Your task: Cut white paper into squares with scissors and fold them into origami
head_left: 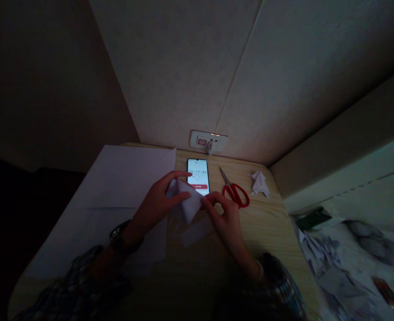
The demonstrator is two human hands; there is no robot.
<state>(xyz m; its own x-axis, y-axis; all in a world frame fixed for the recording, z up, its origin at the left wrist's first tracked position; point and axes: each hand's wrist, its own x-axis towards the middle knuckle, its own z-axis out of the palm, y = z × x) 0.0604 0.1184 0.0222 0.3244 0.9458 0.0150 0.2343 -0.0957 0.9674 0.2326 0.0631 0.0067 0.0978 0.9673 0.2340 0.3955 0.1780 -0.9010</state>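
Note:
A folded piece of white paper (191, 205) is held up between both hands over the table, its faces meeting in pointed corners. My left hand (162, 192) pinches its left side, thumb on the near face and fingers behind. At the right corner, the thumb and fingertips of my right hand (224, 213) close on the paper. Just behind it lies a phone (198, 171) with a lit timer screen, partly covered by the paper and my left fingers. A small white paper strip (195, 232) rests on the table below the folded paper.
Large white paper sheets (130, 178) cover the left of the wooden table (264, 232). Red-handled scissors (236, 195) and a folded paper figure (260, 183) lie to the right. A wall socket (208, 141) with a plug is behind. Crumpled papers (344, 283) lie beyond the right edge.

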